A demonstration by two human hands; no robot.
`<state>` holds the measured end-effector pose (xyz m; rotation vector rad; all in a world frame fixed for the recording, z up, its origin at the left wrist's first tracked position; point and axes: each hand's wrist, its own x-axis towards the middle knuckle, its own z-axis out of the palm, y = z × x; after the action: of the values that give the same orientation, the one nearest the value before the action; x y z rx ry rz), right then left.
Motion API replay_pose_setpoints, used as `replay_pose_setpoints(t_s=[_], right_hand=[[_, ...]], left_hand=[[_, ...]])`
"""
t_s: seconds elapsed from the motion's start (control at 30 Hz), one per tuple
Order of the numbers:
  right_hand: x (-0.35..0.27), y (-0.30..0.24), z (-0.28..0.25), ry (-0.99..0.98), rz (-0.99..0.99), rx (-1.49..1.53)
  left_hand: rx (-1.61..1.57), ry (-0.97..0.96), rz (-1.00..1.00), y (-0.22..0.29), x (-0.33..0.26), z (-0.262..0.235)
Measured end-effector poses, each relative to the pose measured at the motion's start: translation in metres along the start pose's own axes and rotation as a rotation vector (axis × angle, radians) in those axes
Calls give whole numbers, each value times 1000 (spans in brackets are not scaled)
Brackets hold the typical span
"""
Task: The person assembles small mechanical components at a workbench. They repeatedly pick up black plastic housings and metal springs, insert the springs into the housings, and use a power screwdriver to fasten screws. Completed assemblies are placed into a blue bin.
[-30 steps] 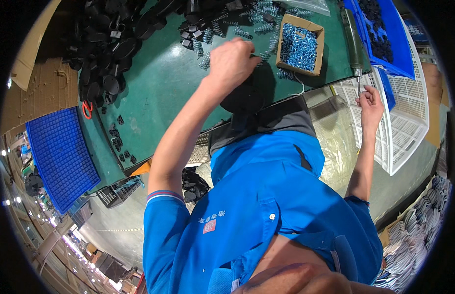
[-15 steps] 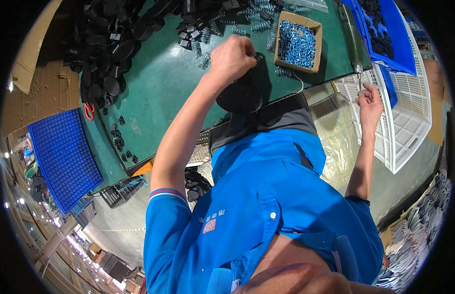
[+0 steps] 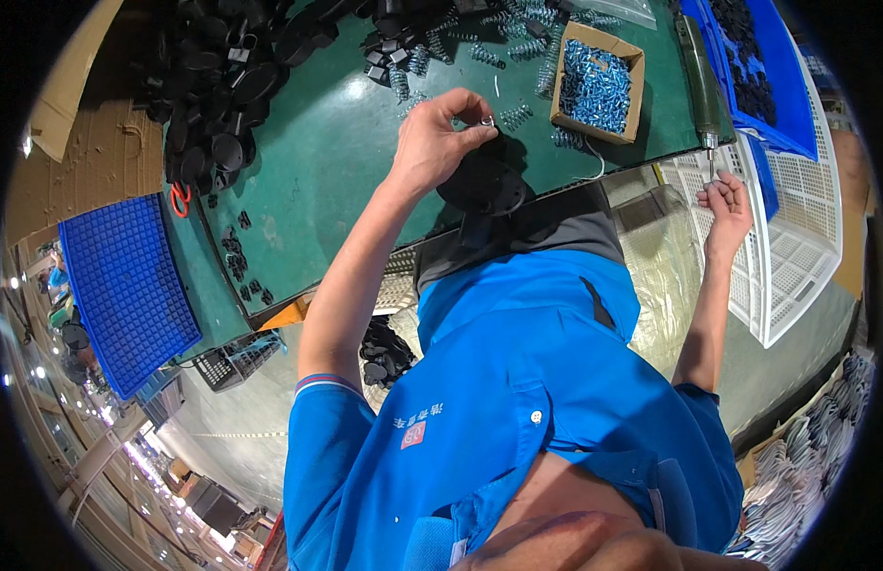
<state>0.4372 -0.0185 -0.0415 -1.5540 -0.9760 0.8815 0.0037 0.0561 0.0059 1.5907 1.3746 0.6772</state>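
My left hand (image 3: pixel 432 138) hovers over the green table with thumb and forefinger pinched on a small shiny metal piece (image 3: pixel 487 121), too small to name. Right below those fingertips is a round black plastic part (image 3: pixel 480 186) at the table's near edge. A loose coil spring (image 3: pixel 516 116) lies just to the right of the fingertips. Off to the right, my right hand (image 3: pixel 727 214) has its fingers curled at the tip of a dark green power screwdriver (image 3: pixel 698 86). Whatever those fingers hold, if anything, cannot be made out.
An open cardboard box (image 3: pixel 638 95) of bluish screws stands beside several springs. Black plastic parts (image 3: pixel 223 95) pile up at the far left, near red-handled scissors (image 3: pixel 180 200). A blue bin (image 3: pixel 794 114) and white crate (image 3: pixel 760 295) are on the right; a blue mat (image 3: pixel 127 295) is left.
My left hand has drawn back from the springs, toward me and slightly left, and the shiny piece now shows between its fingertips. The right hand stays near the screwdriver tip. The view shifted slightly.
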Motion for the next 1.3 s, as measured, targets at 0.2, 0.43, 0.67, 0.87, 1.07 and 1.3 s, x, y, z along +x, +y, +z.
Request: replay_pose_setpoints(t_s=[0.2,0.43,0.67,0.87,1.07,1.3], right_hand=[[-6,-1,10,130,-120,-280],[-2,11,1,161,-57,-13],[-3,7,10,131,36,107],[-26,3,30,260,95,283],[-25,11,48,450,114,571],[-26,5,56,566,134,661]], left_hand=[[231,104,197,10,-11,2],[240,105,92,17,-20,-2],[485,613,-65,-34,20,-68],[673,438,78,-57,34,-79],[724,436,106,-60,18,-75],[597,554,66,-51,5,-71]])
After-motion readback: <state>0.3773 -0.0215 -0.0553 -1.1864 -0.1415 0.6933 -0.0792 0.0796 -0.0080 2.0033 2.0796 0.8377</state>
